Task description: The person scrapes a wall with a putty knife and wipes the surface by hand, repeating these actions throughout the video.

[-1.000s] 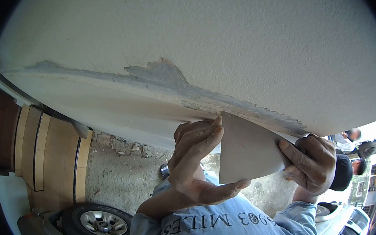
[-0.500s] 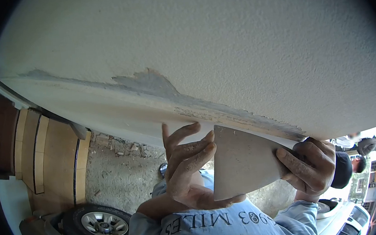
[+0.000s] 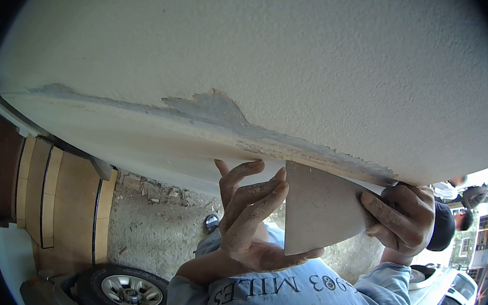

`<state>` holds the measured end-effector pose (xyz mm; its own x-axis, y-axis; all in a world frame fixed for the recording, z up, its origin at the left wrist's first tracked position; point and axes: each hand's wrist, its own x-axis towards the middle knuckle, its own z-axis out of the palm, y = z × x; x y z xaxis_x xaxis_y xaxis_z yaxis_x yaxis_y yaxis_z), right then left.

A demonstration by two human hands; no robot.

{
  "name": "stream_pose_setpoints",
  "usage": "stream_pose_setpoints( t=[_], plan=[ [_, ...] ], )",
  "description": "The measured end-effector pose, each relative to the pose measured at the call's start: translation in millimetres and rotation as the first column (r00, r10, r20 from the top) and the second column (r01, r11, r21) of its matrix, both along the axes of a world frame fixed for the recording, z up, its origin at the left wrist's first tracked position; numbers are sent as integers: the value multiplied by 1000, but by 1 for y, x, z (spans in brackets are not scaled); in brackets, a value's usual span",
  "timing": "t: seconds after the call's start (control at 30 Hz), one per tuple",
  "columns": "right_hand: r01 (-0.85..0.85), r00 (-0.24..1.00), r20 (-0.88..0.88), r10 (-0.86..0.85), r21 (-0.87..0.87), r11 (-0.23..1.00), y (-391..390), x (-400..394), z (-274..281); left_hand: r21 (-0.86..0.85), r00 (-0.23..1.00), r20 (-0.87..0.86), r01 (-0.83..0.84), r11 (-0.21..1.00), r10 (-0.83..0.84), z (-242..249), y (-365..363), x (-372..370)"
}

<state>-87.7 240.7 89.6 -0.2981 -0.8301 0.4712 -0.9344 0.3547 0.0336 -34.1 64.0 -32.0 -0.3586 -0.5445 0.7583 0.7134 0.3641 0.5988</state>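
My right hand grips a wide, flat putty scraper at its right end, thumb on the face toward me. Its broad blade is tilted, with the upper edge close under the rim of a pale wall surface. My left hand is palm up with its fingers bent and spread. Two fingertips are right at the blade's left edge, and the thumb runs along below its lower corner. Grey filler forms a rough strip along the wall's edge above both hands. Pale dust coats my fingers.
A car wheel is at the lower left, near tiled steps. Rubble lies on the concrete ground. A white vehicle stands at the lower right. Another person in a dark cap is beyond my right hand.
The view has shifted a little, so the filler strip appears further right. Both hands and the scraper sit slightly further right in view; the right hand keeps its grip.
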Motion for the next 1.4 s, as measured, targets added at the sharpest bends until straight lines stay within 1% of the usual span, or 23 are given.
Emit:
stream_pose_setpoints(
  t=[0.13, 0.23, 0.33, 0.4, 0.43, 0.53, 0.7, 0.87, 1.03, 1.13, 1.3, 1.4],
  plan=[
    [8, 998, 64, -10, 40, 999, -1, 0, 5, 2, 1000, 0, 12, 1000, -12, 3, -2, 1],
    [30, 995, 94, -38, 78, 996, -2, 1, 9, 42, 999, 45, 13, 999, -15, 7, 0, 2],
    [21, 997, 78, -27, 71, 997, 0, 1, 7, -31, 994, 94, 51, 998, -48, 4, -6, 6],
    [-3, 999, 45, 0, 59, 998, 1, -1, 4, -6, 995, 63, 71, 997, -71, 4, -5, 6],
    [-14, 998, 60, 11, 48, 999, 2, -1, 4, 5, 995, 46, 83, 997, -83, 5, -4, 6],
    [-28, 996, 80, 26, 27, 999, 4, -1, 5, 23, 998, -43, 35, 999, -34, 6, -1, 1],
    [-2, 996, 87, -1, 26, 1000, 3, 2, 3, 24, 999, -28, 26, 999, -25, 1, 0, 1],
    [-29, 997, 75, 26, 41, 999, 3, -2, 4, 13, 999, -32, 17, 1000, -17, 0, -1, -1],
    [-12, 998, 65, 10, 31, 999, 4, -1, 2, 17, 999, -33, -1, 1000, 2, -1, 1, -2],
    [5, 996, 85, -8, 37, 999, 3, 0, 3, 62, 1000, -16, 20, 998, -19, 2, 2, 0],
    [2, 995, 104, -5, 27, 1000, 2, 0, 3, 41, 1000, -19, 22, 999, -21, 1, 0, -1],
    [25, 996, 82, -28, 46, 999, 1, 1, 4, 41, 1000, -15, 22, 999, -21, 1, 0, -1]
  ],
)
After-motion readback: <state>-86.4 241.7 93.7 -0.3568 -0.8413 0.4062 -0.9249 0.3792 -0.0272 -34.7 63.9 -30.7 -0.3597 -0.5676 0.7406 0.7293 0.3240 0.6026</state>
